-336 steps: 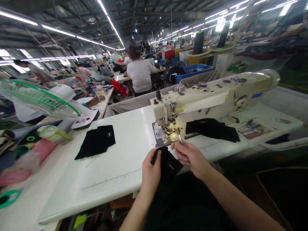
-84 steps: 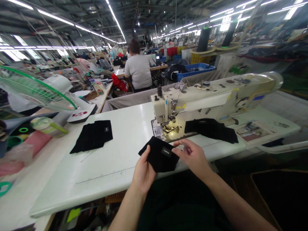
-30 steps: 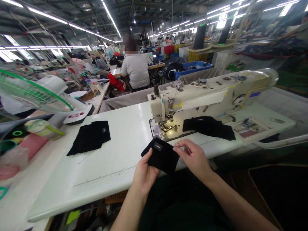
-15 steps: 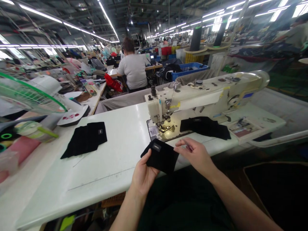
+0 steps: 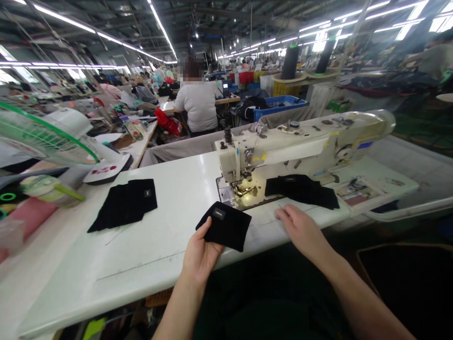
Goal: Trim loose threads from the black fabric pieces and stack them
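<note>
My left hand (image 5: 203,252) is closed on a black fabric piece (image 5: 228,229) with a small dark label, thumb on top and fingers beneath. The piece hangs over the front edge of the white sewing table (image 5: 141,259). My right hand (image 5: 300,229) is closed to the right of it, apart from the fabric. A thin tip shows at its fingers; most of what it holds is hidden. Just beyond the held piece stands a sewing machine (image 5: 269,146), its needle area lit. Beside it lies another black fabric pile (image 5: 304,190). More labelled black pieces (image 5: 125,203) lie on the table's left.
A green-rimmed fan (image 5: 46,132) and a lidded cup (image 5: 49,190) stand at the left. Thread cones (image 5: 290,62) rise behind the machine, near a blue crate (image 5: 278,107). A co-worker in a grey shirt (image 5: 200,106) sits ahead, back turned.
My left hand has shifted left with the black fabric piece. My right hand has drawn away from the piece to the right, widening the gap between them.
</note>
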### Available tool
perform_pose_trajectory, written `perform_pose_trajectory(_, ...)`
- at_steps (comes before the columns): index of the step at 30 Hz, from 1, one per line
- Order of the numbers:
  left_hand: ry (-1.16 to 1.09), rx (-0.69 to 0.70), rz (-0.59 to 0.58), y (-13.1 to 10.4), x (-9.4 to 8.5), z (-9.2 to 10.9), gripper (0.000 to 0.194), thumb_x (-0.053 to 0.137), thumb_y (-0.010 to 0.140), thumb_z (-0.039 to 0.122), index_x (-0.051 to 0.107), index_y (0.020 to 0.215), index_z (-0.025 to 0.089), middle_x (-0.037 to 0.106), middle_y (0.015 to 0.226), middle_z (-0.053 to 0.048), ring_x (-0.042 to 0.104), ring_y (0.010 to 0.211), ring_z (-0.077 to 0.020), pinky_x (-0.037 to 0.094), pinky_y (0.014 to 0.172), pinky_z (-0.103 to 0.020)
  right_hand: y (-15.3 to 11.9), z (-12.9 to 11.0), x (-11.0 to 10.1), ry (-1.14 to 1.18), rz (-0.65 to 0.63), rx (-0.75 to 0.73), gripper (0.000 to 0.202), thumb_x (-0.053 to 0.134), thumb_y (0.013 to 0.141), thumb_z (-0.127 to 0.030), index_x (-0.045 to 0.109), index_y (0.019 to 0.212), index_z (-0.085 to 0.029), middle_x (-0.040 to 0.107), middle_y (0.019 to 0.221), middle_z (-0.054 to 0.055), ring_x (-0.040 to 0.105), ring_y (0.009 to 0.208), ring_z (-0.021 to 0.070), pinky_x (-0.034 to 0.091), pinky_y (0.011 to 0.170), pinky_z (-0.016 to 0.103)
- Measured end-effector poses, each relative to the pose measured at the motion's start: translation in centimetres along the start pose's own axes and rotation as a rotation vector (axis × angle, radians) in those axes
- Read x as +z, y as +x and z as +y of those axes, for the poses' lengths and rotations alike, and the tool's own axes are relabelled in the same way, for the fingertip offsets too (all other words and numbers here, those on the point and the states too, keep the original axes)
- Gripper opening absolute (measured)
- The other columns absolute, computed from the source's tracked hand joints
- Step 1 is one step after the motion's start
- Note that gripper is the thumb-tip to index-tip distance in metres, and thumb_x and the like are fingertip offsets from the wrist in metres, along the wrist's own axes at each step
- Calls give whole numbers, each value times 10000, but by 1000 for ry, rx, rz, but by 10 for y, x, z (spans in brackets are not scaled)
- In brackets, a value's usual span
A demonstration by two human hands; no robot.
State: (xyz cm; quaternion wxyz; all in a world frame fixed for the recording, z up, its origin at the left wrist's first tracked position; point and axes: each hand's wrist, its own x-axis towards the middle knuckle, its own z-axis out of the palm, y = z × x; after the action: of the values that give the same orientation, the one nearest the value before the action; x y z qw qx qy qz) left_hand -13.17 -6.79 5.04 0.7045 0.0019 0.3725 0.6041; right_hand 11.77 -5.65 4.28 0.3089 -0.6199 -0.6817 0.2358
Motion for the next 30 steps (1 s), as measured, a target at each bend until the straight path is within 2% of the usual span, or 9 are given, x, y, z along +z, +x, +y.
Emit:
perform_pose_trajectory(3,26,-14,-8,-1,2,-6,382,426,957,106,519,1316,18,762,932,-177,745,848,-259,606,823,-374,1,-13,15,218,-55,-134,293,426,964,-408,631,895,-212,665,978,71,618,940,225,444,847,337)
perform_pose_trajectory(8,82,-103,-46,-1,5,-18,383,438,958,132,519,1320,37,763,946,-161,743,859,-253,598,839,-368,3,-29,22,617,-218,70,286,580,879,-446,683,955,-190,708,954,44,642,942,222,469,862,325)
perform_pose_trajectory(11,112,-116,-62,-2,7,-24,374,458,952,142,531,1301,31,760,970,-159,740,870,-253,594,845,-369,4,-28,23,692,-256,107,253,651,817,-424,697,881,-184,694,854,13,624,846,195,464,796,299)
perform_pose_trajectory(16,113,-116,-48,-2,8,-30,389,483,941,138,531,1310,25,756,989,-159,729,927,-269,570,906,-404,1,-17,22,603,-195,182,258,706,749,-420,655,699,-172,599,660,-22,517,657,140,407,656,269)
perform_pose_trajectory(20,53,-113,-73,3,-2,-21,431,454,958,146,489,1375,45,749,1038,-172,711,996,-281,536,967,-434,-2,-1,11,516,-299,161,308,711,747,-448,591,653,-181,529,590,-43,465,586,123,368,575,253)
perform_pose_trajectory(22,-18,-62,-135,7,-12,-9,442,405,975,150,472,1405,75,739,1084,-175,696,1040,-282,513,998,-439,-2,6,6,435,-284,137,363,645,806,-486,539,618,-194,482,557,-51,450,554,121,357,552,254)
perform_pose_trajectory(25,-151,-15,-310,11,-24,13,458,339,997,179,449,1438,121,709,1168,-174,657,1120,-279,463,1053,-442,-1,12,9,243,-125,108,447,489,918,-512,488,586,-212,457,526,-40,476,534,141,378,551,273)
perform_pose_trajectory(27,-204,-12,-400,11,-27,23,464,311,1008,199,440,1448,132,691,1203,-177,636,1154,-276,435,1076,-443,1,9,19,106,-19,-15,363,465,955,-433,568,692,-205,569,652,2,556,633,173,439,619,294)
perform_pose_trajectory(30,-200,-12,-429,7,-21,25,464,297,1011,198,445,1445,125,675,1223,-189,627,1164,-277,425,1082,-446,1,-1,40,-36,-28,-337,250,427,963,-202,635,1102,-191,647,1133,98,592,1026,223,474,884,352)
